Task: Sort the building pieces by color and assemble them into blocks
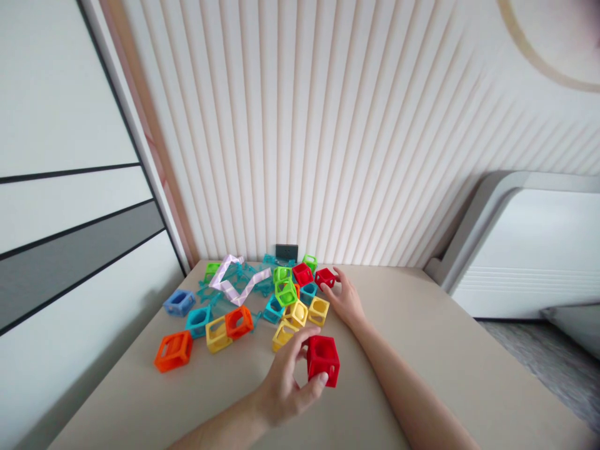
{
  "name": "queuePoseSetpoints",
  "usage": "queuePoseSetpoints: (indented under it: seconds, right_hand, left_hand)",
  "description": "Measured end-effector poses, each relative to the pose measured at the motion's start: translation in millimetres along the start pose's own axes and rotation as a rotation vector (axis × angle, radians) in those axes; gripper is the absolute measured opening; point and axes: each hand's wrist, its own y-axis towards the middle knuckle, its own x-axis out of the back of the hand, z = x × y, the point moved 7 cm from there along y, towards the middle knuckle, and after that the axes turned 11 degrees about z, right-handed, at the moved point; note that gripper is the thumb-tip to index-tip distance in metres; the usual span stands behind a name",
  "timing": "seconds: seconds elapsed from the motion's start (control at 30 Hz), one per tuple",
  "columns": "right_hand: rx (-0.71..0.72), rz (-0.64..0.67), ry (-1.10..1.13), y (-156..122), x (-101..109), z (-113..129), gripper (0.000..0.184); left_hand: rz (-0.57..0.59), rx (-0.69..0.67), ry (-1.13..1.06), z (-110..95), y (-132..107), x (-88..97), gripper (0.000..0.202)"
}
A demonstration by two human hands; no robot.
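Observation:
Between the thumb and fingers of my left hand is a red cube block with a round hole in its face, held near the front of the table. Farther back, my right hand reaches to a smaller-looking red cube, its thumb and forefinger closed on the cube's sides. Another red cube lies just left of that one. Close by are a yellow cube, a yellow cube with a ball-like bulge and a green cube.
On the table, orange, blue and teal cubes lie at the left. A pale lilac zigzag strip rests over translucent teal pieces. Behind stand a ribbed wall and a black socket.

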Motion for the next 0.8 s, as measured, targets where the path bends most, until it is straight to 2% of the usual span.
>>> queuePoseSetpoints:
  seconds: [0.13, 0.23, 0.53, 0.73, 0.8]
  right_hand:
    - [-0.007, 0.053, 0.050, 1.2, -3.9, 1.1, 0.050]
    - [-0.071, 0.031, 0.183, 0.8, -3.1, -7.9, 0.047]
    - [-0.122, -0.244, 0.604, -2.1, 12.8, -31.8, 0.057]
    - [-0.124, -0.346, 0.875, -18.8, 24.9, -22.9, 0.045]
    - [-0.115, -0.307, 1.052, -27.5, 22.0, -11.8, 0.042]
  left_hand:
    - [0.033, 0.037, 0.023, -1.4, 1.3, -1.4, 0.058]
    - [0.063, 0.053, 0.017, -2.2, 2.0, -3.3, 0.060]
    - [0.039, 0.082, -0.064, -2.9, 2.6, 1.8, 0.058]
    - [0.008, 0.112, -0.136, -2.5, 5.1, 3.4, 0.057]
    - [-0.007, 0.115, -0.172, -2.8, 5.1, 3.6, 0.057]
